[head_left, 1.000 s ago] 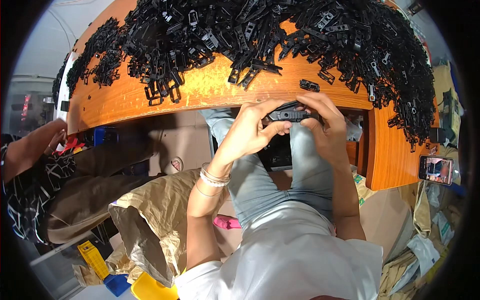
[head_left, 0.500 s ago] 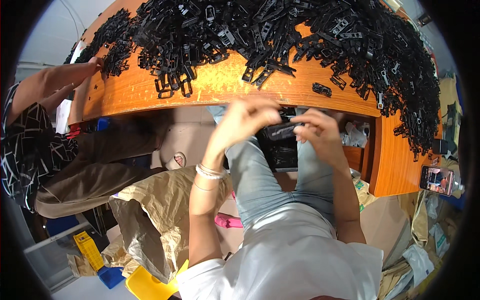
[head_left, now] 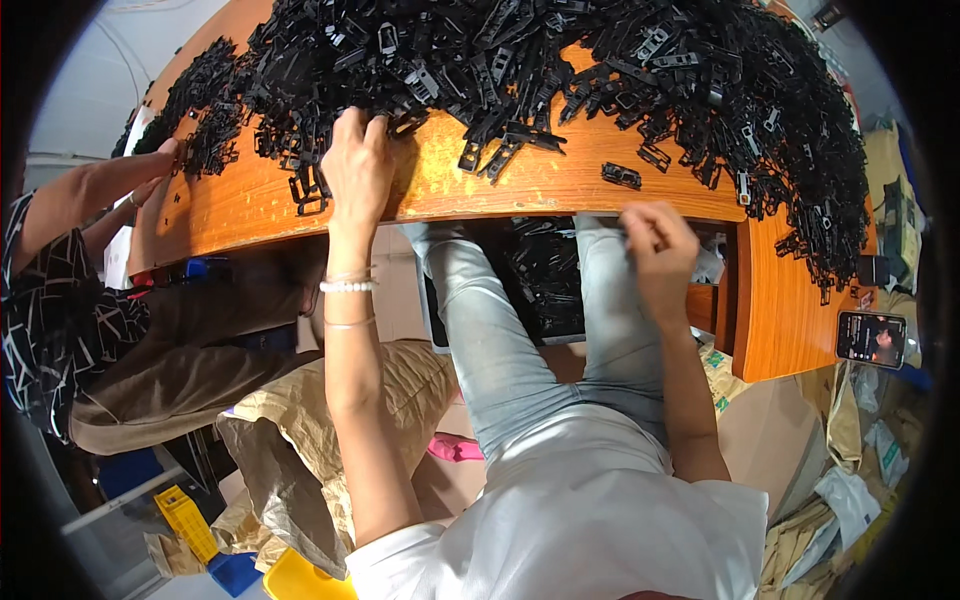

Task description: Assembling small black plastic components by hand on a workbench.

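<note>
My left hand reaches over the table to the near edge of a big heap of black plastic parts. Its fingers are bent down and closed among the parts, and what they grip is hidden. My right hand hovers above my right thigh by the table's front edge, fingers curled in and slightly blurred; no part shows in it. Beneath the table edge, between my legs, a dark container holds more black parts. One loose black part lies on the wood near the right hand.
The wooden table curves round to my right, where a lit phone sits at its edge. At left a co-worker's hand touches a smaller heap. Brown paper sacking stands left of my legs, beside a yellow bin.
Both hands were together over my lap around a black part. My left hand has moved forward and left to the heap; my right has drawn slightly right, and that part no longer shows.
</note>
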`<state>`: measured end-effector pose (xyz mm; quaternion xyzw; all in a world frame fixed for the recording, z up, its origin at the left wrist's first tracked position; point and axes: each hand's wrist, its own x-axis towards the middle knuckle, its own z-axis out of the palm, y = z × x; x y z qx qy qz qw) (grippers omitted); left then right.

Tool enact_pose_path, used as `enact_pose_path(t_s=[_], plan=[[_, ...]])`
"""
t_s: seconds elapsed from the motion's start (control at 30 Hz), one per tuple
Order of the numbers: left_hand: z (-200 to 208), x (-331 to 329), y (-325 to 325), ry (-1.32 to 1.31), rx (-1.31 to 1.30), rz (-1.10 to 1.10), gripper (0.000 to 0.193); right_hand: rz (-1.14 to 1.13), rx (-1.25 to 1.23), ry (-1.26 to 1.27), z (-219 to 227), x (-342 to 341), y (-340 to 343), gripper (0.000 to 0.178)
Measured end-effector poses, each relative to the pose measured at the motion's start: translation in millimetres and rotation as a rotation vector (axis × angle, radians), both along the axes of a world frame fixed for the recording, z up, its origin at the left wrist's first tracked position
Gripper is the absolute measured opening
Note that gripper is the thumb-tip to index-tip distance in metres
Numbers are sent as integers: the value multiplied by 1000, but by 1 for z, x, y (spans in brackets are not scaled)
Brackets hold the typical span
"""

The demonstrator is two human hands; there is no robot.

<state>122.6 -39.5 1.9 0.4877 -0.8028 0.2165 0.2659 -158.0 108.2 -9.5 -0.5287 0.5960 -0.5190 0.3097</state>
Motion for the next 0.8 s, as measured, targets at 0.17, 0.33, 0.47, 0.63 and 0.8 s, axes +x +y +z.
enact_pose_path(t_s=[0.17,0.33,0.47,0.63,0.8], plan=[[-3,-14,24,240,-80,-101,19,-265,-283,283,1,-28,-34,8],[8,-69,64,751,390,-321,23,-287,-98,809,2,-43,-44,8],[7,-95,89,1066,708,-488,32,-156,-293,512,17,-29,-33,11],[4,-111,98,990,851,-549,32,134,-359,552,47,2,-13,13],[17,-117,104,911,732,-527,32,248,-365,631,50,3,-13,14]])
